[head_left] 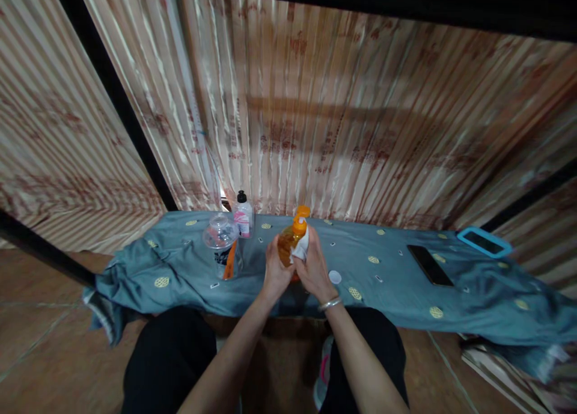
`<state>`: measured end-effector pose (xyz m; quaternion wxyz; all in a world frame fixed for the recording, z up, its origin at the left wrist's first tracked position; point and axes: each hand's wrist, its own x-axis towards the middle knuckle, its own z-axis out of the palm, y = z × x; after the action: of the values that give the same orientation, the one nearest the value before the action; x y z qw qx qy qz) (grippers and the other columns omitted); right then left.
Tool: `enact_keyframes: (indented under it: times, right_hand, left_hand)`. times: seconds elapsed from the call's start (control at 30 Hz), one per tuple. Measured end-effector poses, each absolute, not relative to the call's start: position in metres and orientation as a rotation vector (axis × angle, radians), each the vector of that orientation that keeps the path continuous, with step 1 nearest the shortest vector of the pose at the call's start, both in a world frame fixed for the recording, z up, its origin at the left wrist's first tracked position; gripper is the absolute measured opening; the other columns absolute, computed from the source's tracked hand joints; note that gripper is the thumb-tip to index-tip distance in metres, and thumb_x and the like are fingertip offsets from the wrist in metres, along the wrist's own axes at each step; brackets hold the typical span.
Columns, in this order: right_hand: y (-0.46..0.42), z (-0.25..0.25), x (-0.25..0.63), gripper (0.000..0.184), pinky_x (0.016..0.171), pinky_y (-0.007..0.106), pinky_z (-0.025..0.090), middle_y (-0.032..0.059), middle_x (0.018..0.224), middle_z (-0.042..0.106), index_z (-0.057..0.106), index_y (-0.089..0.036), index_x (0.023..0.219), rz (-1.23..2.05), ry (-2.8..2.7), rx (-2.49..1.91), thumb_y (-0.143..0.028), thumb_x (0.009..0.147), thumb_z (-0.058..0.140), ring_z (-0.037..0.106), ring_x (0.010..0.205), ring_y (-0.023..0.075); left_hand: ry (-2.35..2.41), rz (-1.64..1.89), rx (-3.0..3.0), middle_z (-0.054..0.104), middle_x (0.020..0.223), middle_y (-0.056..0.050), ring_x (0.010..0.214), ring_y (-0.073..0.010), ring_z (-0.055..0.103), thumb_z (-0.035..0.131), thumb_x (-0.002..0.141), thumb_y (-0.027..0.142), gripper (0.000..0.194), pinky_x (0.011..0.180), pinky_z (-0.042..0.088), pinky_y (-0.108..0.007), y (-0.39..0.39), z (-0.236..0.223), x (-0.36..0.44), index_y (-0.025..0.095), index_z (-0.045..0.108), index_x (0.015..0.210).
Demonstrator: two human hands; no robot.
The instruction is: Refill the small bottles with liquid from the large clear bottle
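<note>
We have the left hand (276, 268) clenched round the pump bottle (288, 244), right hand (313, 267) pressing a cloth (301, 249) to it. White cap (335, 276) just right of bottle; jar (220, 244) left, on the bed (396, 282).

One view only, worn on your head, looking forward and steeply down. Your forearms enter from the bottom edge and meet mid-frame; your left hand (276, 268) and right hand (314, 268) sit close to the lens, near centre. The low counter (396, 282) under a blue-grey cloth crosses the frame just beyond them. Your knees fill the bottom. A curtain (315, 119) takes the whole upper half. Wide lens, edges bend. No second view to overlap.
</note>
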<state>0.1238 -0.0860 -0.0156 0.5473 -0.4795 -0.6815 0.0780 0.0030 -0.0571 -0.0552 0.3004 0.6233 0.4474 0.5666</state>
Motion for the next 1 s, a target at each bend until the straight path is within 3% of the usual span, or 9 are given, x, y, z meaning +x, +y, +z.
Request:
enact_keyframes:
  times: [0.13, 0.27, 0.37, 0.43, 0.6, 0.7, 0.8, 0.9, 1.0]
  right_hand:
    - [-0.087, -0.006, 0.124, 0.073, 0.116, 0.065, 0.040, 0.0143, 0.162, 0.040, 0.026, -0.028, 0.161, 0.191, -1.627, -1.155, -0.046, 0.100, 0.060, 0.046, 0.144, 0.0355]
    - [-0.088, -0.005, 0.118, 0.083, 0.117, 0.064, 0.040, 0.0167, 0.164, 0.036, 0.017, -0.027, 0.163, 0.169, -1.637, -1.183, -0.052, 0.097, 0.061, 0.045, 0.146, 0.0369]
    - [-0.089, -0.009, 0.112, 0.093, 0.122, 0.065, 0.033, 0.0213, 0.168, 0.025, 0.006, -0.023, 0.165, 0.120, -1.640, -1.221, -0.058, 0.097, 0.058, 0.030, 0.155, 0.0395]
    - [-0.093, -0.013, 0.104, 0.096, 0.125, 0.064, 0.026, 0.0228, 0.172, 0.014, -0.002, -0.021, 0.166, 0.082, -1.633, -1.250, -0.058, 0.098, 0.055, 0.016, 0.160, 0.0387]
    - [-0.107, -0.023, 0.084, 0.081, 0.129, 0.063, 0.015, 0.0160, 0.176, 0.001, -0.007, -0.028, 0.167, 0.032, -1.577, -1.286, -0.042, 0.105, 0.045, 0.002, 0.163, 0.0324]
    - [-0.105, -0.023, 0.083, 0.070, 0.126, 0.066, 0.019, 0.0142, 0.175, 0.014, 0.009, -0.029, 0.167, 0.060, -1.489, -1.267, -0.038, 0.107, 0.043, 0.014, 0.161, 0.0348]
    - [-0.092, -0.016, 0.095, 0.060, 0.122, 0.067, 0.027, 0.0127, 0.165, 0.038, 0.036, -0.026, 0.158, 0.157, -1.370, -1.225, -0.048, 0.104, 0.049, 0.034, 0.153, 0.0351]
    - [-0.074, -0.009, 0.111, 0.051, 0.115, 0.059, 0.042, 0.0109, 0.143, 0.060, 0.057, -0.022, 0.140, 0.311, -1.271, -1.184, -0.054, 0.102, 0.053, 0.057, 0.134, 0.0289]
    - [-0.057, -0.019, 0.123, 0.045, 0.097, 0.047, 0.055, 0.0076, 0.121, 0.069, 0.063, -0.020, 0.128, 0.489, -1.164, -1.153, -0.055, 0.101, 0.055, 0.068, 0.107, 0.0214]
  left_hand:
    - [1.168, 1.494, 1.653, 0.064, 0.132, -0.012, 0.129, -0.0305, 0.059, 0.073, 0.077, 0.025, 0.065, 0.117, 0.044, -0.050, -0.062, -0.060, -0.011, 0.020, 0.054, 0.140]
    - [1.129, 1.416, 1.669, 0.067, 0.127, -0.009, 0.122, -0.0290, 0.063, 0.072, 0.070, 0.015, 0.070, 0.111, 0.050, -0.047, -0.050, -0.054, -0.023, 0.023, 0.059, 0.138]
    - [1.102, 1.362, 1.692, 0.072, 0.117, -0.007, 0.116, -0.0283, 0.066, 0.070, 0.068, 0.013, 0.060, 0.109, 0.052, -0.046, -0.039, -0.048, -0.025, 0.024, 0.068, 0.127]
    - [1.051, 1.368, 1.663, 0.073, 0.123, -0.009, 0.120, -0.0290, 0.066, 0.070, 0.070, 0.018, 0.053, 0.112, 0.050, -0.046, -0.036, -0.047, -0.024, 0.023, 0.070, 0.123]
    - [0.882, 1.367, 1.503, 0.069, 0.139, -0.009, 0.128, -0.0279, 0.065, 0.070, 0.077, 0.031, 0.060, 0.114, 0.050, -0.041, -0.044, -0.053, -0.016, 0.022, 0.061, 0.136]
    - [0.923, 1.376, 1.494, 0.070, 0.138, -0.010, 0.126, -0.0278, 0.067, 0.072, 0.076, 0.029, 0.064, 0.112, 0.051, -0.042, -0.047, -0.058, -0.013, 0.021, 0.059, 0.139]
    - [1.043, 1.369, 1.511, 0.073, 0.130, -0.010, 0.122, -0.0287, 0.068, 0.075, 0.072, 0.022, 0.063, 0.110, 0.053, -0.044, -0.045, -0.060, -0.013, 0.021, 0.064, 0.133]
    - [1.119, 1.331, 1.530, 0.075, 0.117, -0.008, 0.114, -0.0289, 0.070, 0.081, 0.062, 0.016, 0.063, 0.105, 0.055, -0.044, -0.044, -0.058, -0.015, 0.022, 0.070, 0.124]
    - [1.127, 1.309, 1.544, 0.075, 0.113, -0.007, 0.107, -0.0281, 0.071, 0.087, 0.056, 0.017, 0.063, 0.102, 0.056, -0.043, -0.044, -0.054, -0.016, 0.021, 0.072, 0.117]
